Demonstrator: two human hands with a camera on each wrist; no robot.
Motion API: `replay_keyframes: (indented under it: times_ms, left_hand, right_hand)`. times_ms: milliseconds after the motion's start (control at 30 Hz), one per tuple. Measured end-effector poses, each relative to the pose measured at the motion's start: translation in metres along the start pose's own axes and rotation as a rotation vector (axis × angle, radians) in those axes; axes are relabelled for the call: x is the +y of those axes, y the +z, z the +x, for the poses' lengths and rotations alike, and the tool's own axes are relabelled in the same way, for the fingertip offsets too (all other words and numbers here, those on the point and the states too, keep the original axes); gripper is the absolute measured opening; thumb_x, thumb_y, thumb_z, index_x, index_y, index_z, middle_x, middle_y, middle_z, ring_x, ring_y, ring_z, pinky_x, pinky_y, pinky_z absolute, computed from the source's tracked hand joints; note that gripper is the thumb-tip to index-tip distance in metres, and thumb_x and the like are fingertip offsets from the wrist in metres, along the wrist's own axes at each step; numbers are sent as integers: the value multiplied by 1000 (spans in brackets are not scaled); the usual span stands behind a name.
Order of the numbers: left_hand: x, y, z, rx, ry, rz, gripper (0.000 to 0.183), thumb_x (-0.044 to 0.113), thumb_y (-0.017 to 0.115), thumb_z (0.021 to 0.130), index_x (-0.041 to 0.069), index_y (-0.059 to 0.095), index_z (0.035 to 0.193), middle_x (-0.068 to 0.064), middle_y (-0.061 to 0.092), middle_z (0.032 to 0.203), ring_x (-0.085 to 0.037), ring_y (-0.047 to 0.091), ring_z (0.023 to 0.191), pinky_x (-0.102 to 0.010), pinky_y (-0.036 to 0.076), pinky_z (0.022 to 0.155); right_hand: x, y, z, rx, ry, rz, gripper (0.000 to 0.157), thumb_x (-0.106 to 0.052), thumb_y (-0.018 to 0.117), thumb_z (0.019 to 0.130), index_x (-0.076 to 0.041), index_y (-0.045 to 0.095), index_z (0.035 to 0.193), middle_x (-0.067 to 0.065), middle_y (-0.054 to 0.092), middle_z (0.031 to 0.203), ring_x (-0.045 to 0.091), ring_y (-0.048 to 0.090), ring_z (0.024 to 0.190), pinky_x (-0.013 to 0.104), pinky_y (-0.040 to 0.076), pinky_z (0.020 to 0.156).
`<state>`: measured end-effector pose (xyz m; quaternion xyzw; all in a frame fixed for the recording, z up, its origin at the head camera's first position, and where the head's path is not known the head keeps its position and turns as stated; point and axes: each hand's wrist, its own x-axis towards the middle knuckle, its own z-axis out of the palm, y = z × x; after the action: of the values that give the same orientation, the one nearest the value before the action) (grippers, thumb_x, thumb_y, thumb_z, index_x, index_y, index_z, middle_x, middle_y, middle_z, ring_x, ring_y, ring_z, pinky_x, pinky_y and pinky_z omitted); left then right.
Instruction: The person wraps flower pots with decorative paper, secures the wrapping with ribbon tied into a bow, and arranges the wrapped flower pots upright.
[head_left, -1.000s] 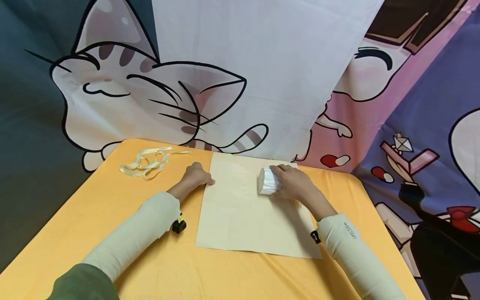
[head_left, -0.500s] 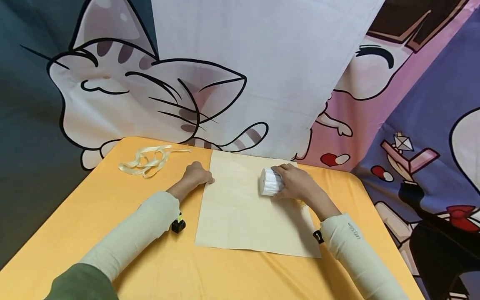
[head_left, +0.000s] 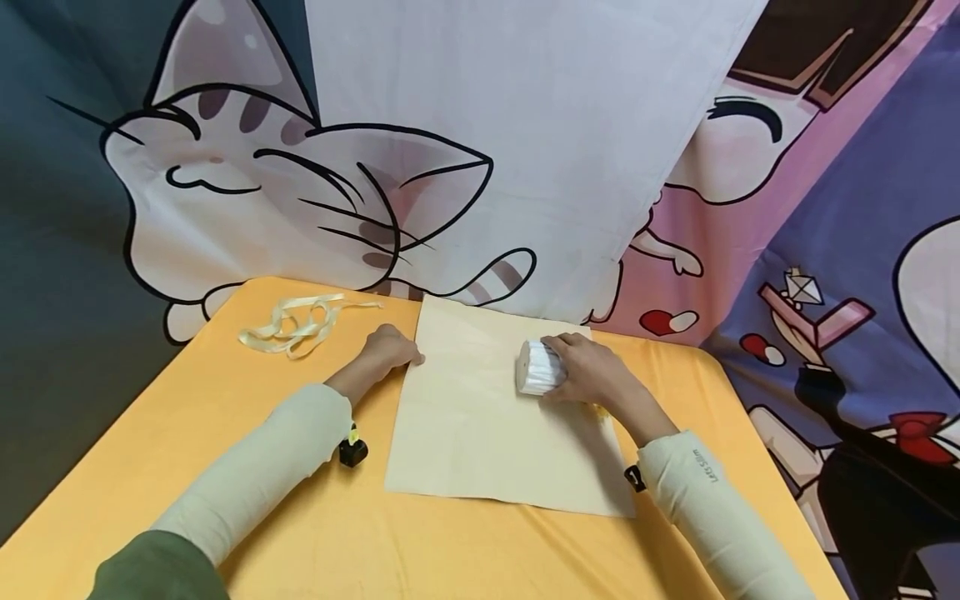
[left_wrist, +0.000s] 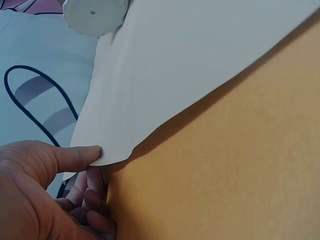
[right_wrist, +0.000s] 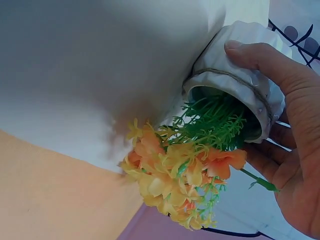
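A cream sheet of paper lies on the table. My left hand pinches its left edge, thumb on top and fingers underneath; in the left wrist view that edge lifts slightly off the cloth. My right hand grips a white ribbed flowerpot lying on its side over the paper, base facing left. The right wrist view shows twine tied round the pot near its mouth. Yellow and orange flowers with green leaves stick out of it, mostly hidden by the hand in the head view.
A loose tangle of pale ribbon lies at the back left of the yellow-covered table. Right behind the table hangs a cloth backdrop with cartoon figures.
The paper has shifted slightly left, together with my left hand. My right hand keeps its grip on the flowerpot, which has hardly moved.
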<state>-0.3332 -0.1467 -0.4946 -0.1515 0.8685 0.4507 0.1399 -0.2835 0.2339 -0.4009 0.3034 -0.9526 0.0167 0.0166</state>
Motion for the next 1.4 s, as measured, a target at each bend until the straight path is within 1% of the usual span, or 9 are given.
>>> replay_keyframes:
  times_ms: [233,500,667,867,967,1133,1200,1300,1400]
  left_hand:
    - [-8,-4,12,-38,-53,-6,36,16,89,86,14,59,66,-4,56,60,-23,53,58,-35,46,55]
    - [-20,-18,19,-42,-59,-9,30,17,87,87,12,68,64,-5,60,54,-19,54,49,-33,45,50]
    - [-7,-30,-11,-36,-31,14,37,14,83,89,13,60,61,-1,51,50,-18,49,48,-33,43,52]
    - [-9,-35,-9,-56,2,7,36,16,81,89,15,58,61,0,48,50,-18,47,49,-33,43,53]
    - [1,-42,-27,-103,36,-29,39,19,76,93,17,52,63,2,43,52,-17,40,51,-32,38,54]
    - [12,-55,-50,-241,73,-172,29,33,66,108,11,67,90,4,58,63,-14,54,59,-28,48,60]
    - [13,-58,-52,-318,98,-317,32,38,60,114,6,67,116,4,69,78,-11,66,68,-26,59,67]
    - [11,-59,-53,-461,135,-603,47,46,44,121,8,52,147,3,74,104,-10,75,86,-27,66,77]
    - [7,-53,-58,-590,133,-856,51,53,28,122,16,45,152,2,71,115,-11,74,98,-29,65,85]
  right_hand:
    - [-6,5,1,-2,-1,10,97,-46,100,81,-5,60,159,24,70,150,40,72,127,58,63,105]
    - [-17,4,13,-19,-6,17,97,-48,98,83,-5,59,161,22,69,153,39,71,131,57,63,106]
    - [-22,5,19,-28,0,5,97,-48,97,84,-5,58,162,22,68,154,39,70,134,56,63,106]
    - [-26,5,24,-50,18,-13,98,-49,98,84,-8,57,163,22,66,157,39,69,136,55,63,109]
    - [-28,4,26,-51,16,-19,100,-49,99,83,-8,57,164,22,66,157,39,69,137,55,62,110]
    - [-32,1,30,-44,7,-21,101,-49,100,82,-8,57,163,21,66,156,38,70,135,54,63,108]
    - [-34,1,31,-39,0,-28,100,-49,100,81,-8,57,163,21,67,156,38,70,134,53,64,107]
    - [-36,1,34,-35,-6,-37,100,-47,100,81,-8,57,162,20,67,155,37,69,135,53,64,107]
    - [-37,1,37,-39,-8,-31,98,-45,100,82,-7,57,162,19,67,155,36,69,134,52,64,107]
